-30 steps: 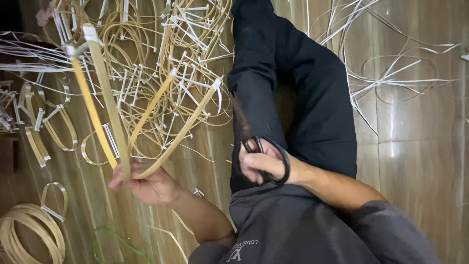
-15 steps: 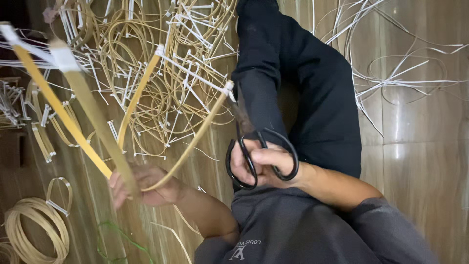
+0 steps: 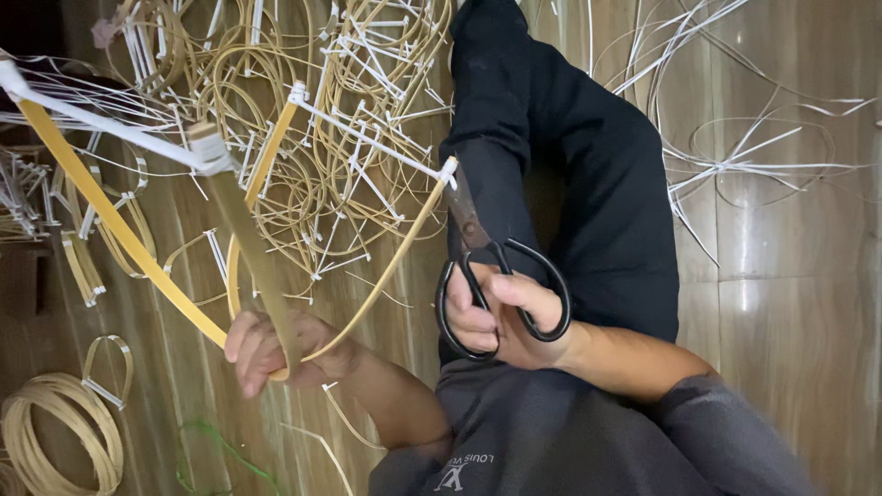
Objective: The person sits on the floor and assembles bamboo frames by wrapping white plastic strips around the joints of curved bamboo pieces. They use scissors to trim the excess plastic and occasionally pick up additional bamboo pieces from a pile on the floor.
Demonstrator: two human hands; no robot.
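Observation:
My left hand point(image 3: 276, 349) grips a bundle of bent yellow bamboo strips point(image 3: 119, 220) at their curved bottoms, so the strips fan upward. White strip pieces point(image 3: 367, 138) bind and link their upper ends. My right hand point(image 3: 510, 317) holds black scissors point(image 3: 487, 271) by the loop handles, blades pointing up. The blade tips sit right at the white-bound top end of the rightmost strip point(image 3: 447, 172). My dark-trousered leg point(image 3: 570, 165) stretches out behind the scissors.
A heap of tied yellow strip loops point(image 3: 303, 110) covers the wooden floor point(image 3: 790, 303) at the upper left. Loose white strips point(image 3: 735, 156) lie at the upper right. A coil of yellow strips point(image 3: 55, 441) lies at the lower left, green string point(image 3: 220, 450) beside it.
My left hand has lifted and tilted the strip bundle left, closer to the camera. My right hand has raised the scissors until the blades reach the rightmost strip's end.

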